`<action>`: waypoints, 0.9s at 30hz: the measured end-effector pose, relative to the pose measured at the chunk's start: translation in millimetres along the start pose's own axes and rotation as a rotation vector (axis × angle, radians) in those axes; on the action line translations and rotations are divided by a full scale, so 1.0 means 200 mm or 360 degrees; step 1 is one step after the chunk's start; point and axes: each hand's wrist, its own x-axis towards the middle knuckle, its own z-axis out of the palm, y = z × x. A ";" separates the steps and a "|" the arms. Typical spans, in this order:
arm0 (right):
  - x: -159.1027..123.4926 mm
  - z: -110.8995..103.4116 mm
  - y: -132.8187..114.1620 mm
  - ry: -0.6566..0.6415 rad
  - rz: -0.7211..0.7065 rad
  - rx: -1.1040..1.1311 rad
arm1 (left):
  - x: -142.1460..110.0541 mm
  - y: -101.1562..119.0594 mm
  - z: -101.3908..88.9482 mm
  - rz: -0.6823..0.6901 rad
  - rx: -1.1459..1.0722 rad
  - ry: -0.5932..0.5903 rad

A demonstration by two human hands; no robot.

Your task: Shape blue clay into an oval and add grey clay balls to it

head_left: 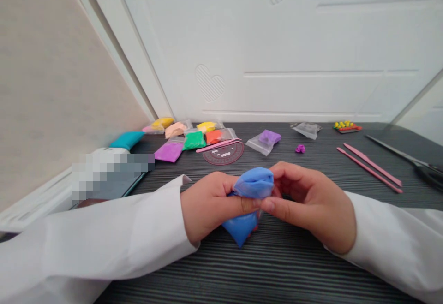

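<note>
A lump of blue modelling clay (254,183) is held between both hands above the dark striped table (277,267). My left hand (207,205) is closed on its left side, thumb pressed across the clay. My right hand (309,202) is closed on its right side, fingers curled around the upper bulge. The clay's lower part (240,230) hangs down below the hands to the table. Both arms wear white sleeves.
Several small bags of coloured clay (194,140) lie at the back left beside a round dark-red disc (223,153). A purple clay bag (266,140), a small purple piece (300,148), pink sculpting sticks (370,168), scissors (415,163) and a clay model (347,126) lie at the back right.
</note>
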 end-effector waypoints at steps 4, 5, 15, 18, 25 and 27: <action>-0.01 0.00 -0.02 -0.0179 0.0088 0.0130 | -0.01 0.02 0.00 0.0130 0.0456 -0.0064; -0.01 0.00 -0.03 -0.0224 0.0093 0.0111 | -0.02 0.03 0.00 0.0181 0.0568 -0.0113; -0.04 0.00 -0.05 -0.0104 0.0111 -0.0170 | -0.05 0.06 0.02 0.0127 0.1141 0.0029; -0.02 0.00 -0.05 -0.0015 0.0171 -0.0010 | -0.05 0.06 0.03 0.0216 0.1241 0.0152; 0.00 0.00 -0.05 0.0060 0.0163 0.0118 | -0.07 0.02 0.05 0.0833 0.1707 0.0667; 0.00 0.01 -0.05 0.0041 0.0153 0.0130 | -0.07 0.02 0.03 0.0924 0.1918 0.0723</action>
